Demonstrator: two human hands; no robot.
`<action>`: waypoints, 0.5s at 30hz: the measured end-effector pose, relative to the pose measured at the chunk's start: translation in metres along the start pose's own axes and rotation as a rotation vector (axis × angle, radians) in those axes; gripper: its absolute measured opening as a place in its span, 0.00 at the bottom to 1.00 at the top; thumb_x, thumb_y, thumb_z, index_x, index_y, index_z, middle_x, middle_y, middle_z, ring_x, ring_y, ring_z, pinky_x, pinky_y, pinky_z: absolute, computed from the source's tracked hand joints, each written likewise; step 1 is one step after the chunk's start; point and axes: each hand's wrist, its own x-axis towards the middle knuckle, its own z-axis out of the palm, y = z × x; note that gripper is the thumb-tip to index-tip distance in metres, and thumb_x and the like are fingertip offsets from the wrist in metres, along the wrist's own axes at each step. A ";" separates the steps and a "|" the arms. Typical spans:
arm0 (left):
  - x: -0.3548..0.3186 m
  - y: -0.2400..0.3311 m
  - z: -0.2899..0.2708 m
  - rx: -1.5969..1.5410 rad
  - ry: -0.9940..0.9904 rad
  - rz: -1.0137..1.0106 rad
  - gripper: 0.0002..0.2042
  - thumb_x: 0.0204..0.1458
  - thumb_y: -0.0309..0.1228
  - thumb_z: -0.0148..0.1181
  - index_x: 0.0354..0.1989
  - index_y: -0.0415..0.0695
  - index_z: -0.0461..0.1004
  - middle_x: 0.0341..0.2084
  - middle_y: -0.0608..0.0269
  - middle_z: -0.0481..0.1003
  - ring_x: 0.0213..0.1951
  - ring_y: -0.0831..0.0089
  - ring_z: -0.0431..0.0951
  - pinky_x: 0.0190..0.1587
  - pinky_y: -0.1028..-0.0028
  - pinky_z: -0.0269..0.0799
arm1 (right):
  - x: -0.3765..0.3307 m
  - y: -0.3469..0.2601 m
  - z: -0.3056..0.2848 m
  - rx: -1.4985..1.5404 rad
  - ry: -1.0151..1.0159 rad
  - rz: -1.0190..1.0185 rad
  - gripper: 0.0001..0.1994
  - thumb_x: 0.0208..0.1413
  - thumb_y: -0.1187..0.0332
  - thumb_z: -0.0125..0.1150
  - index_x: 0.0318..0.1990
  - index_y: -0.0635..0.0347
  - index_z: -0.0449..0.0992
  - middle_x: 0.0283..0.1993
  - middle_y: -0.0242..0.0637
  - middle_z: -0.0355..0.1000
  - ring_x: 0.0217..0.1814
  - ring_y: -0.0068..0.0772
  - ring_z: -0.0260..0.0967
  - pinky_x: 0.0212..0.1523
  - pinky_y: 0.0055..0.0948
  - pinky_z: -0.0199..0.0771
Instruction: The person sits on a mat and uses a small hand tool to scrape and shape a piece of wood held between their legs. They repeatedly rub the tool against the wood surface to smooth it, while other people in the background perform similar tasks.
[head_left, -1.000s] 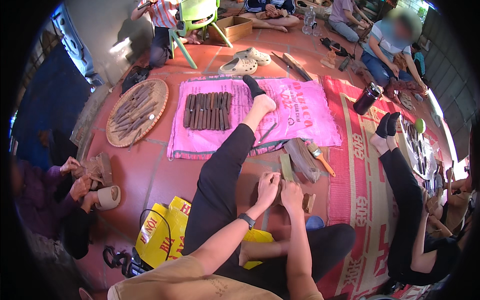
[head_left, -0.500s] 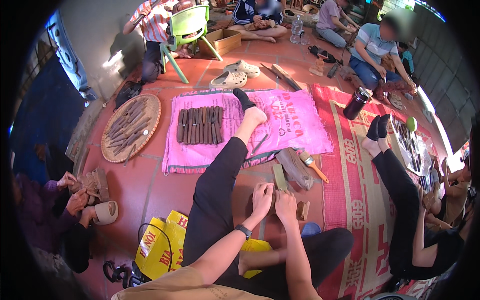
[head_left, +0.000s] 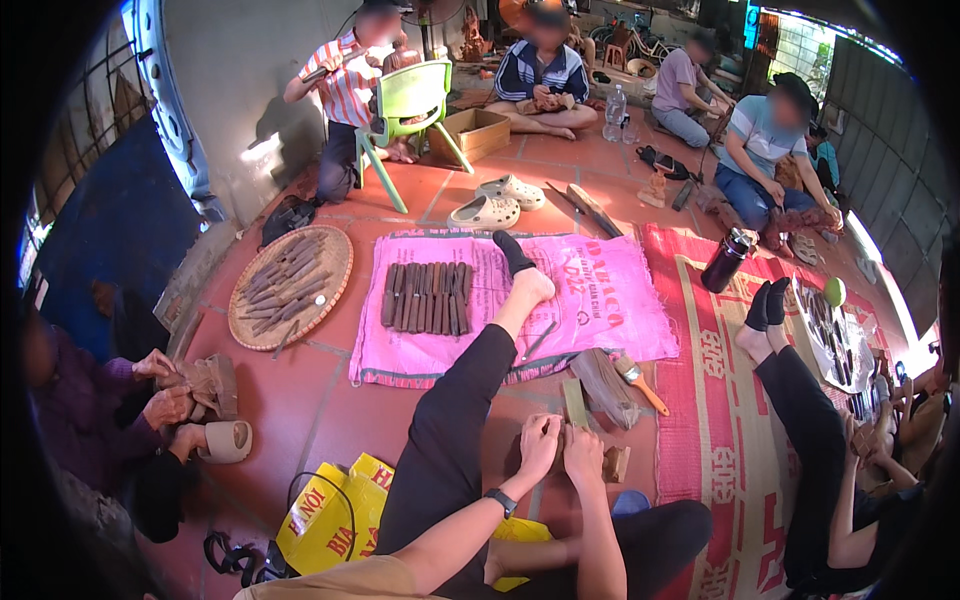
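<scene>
Both hands [head_left: 562, 455] clasp a wooden piece [head_left: 575, 415], its length pointing away.

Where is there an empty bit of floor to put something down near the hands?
Bare tile lies between the round woven tray and the outstretched leg, below the pink sack mat. More lies between the white clogs and the cardboard box. It is crowded around both hands, with wood blocks and a brush.

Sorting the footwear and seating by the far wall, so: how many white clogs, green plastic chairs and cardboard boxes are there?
White clogs: 2
Green plastic chair: 1
Cardboard box: 1
Total: 4
</scene>
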 end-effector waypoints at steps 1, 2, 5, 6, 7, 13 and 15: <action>-0.001 0.001 0.000 -0.007 0.007 0.004 0.11 0.59 0.34 0.56 0.40 0.39 0.81 0.40 0.53 0.77 0.47 0.60 0.75 0.52 0.65 0.69 | 0.001 -0.001 -0.001 -0.009 -0.003 -0.017 0.17 0.66 0.63 0.48 0.35 0.68 0.78 0.40 0.55 0.76 0.44 0.63 0.72 0.46 0.56 0.69; -0.003 0.002 -0.001 -0.014 0.015 0.008 0.11 0.59 0.34 0.56 0.39 0.39 0.81 0.40 0.54 0.77 0.47 0.60 0.75 0.53 0.65 0.68 | 0.002 -0.002 -0.001 -0.013 -0.002 -0.018 0.17 0.66 0.63 0.48 0.35 0.68 0.78 0.39 0.55 0.76 0.44 0.62 0.72 0.46 0.56 0.68; -0.001 0.003 -0.002 -0.031 -0.007 -0.017 0.12 0.59 0.35 0.57 0.40 0.40 0.81 0.42 0.54 0.76 0.49 0.58 0.74 0.54 0.65 0.67 | 0.001 -0.006 -0.004 -0.035 0.000 -0.023 0.16 0.65 0.64 0.48 0.34 0.67 0.78 0.38 0.54 0.76 0.44 0.61 0.72 0.46 0.56 0.68; 0.000 0.002 -0.003 -0.029 -0.027 -0.028 0.13 0.59 0.36 0.56 0.40 0.40 0.80 0.43 0.55 0.75 0.50 0.58 0.73 0.55 0.64 0.67 | 0.002 -0.007 -0.004 -0.046 0.006 -0.027 0.16 0.65 0.64 0.48 0.34 0.67 0.78 0.38 0.54 0.76 0.44 0.60 0.72 0.46 0.55 0.68; 0.000 0.004 -0.003 -0.029 -0.051 -0.039 0.13 0.59 0.38 0.56 0.41 0.41 0.80 0.44 0.55 0.75 0.51 0.57 0.72 0.56 0.63 0.66 | 0.002 -0.007 -0.005 -0.059 0.012 -0.028 0.16 0.65 0.65 0.48 0.33 0.67 0.78 0.38 0.53 0.76 0.44 0.60 0.72 0.46 0.55 0.68; -0.002 0.007 -0.007 0.097 -0.128 0.049 0.14 0.58 0.39 0.56 0.45 0.42 0.79 0.49 0.53 0.74 0.55 0.54 0.71 0.59 0.61 0.65 | 0.002 0.003 0.005 -0.078 0.071 -0.070 0.14 0.62 0.64 0.53 0.29 0.64 0.77 0.35 0.48 0.77 0.42 0.53 0.73 0.42 0.51 0.68; -0.001 0.007 -0.007 0.053 -0.134 0.034 0.14 0.59 0.38 0.56 0.45 0.42 0.78 0.51 0.52 0.74 0.55 0.53 0.71 0.59 0.60 0.65 | 0.004 0.000 0.002 -0.065 0.037 -0.028 0.14 0.63 0.64 0.52 0.31 0.65 0.77 0.36 0.51 0.77 0.43 0.56 0.72 0.45 0.53 0.68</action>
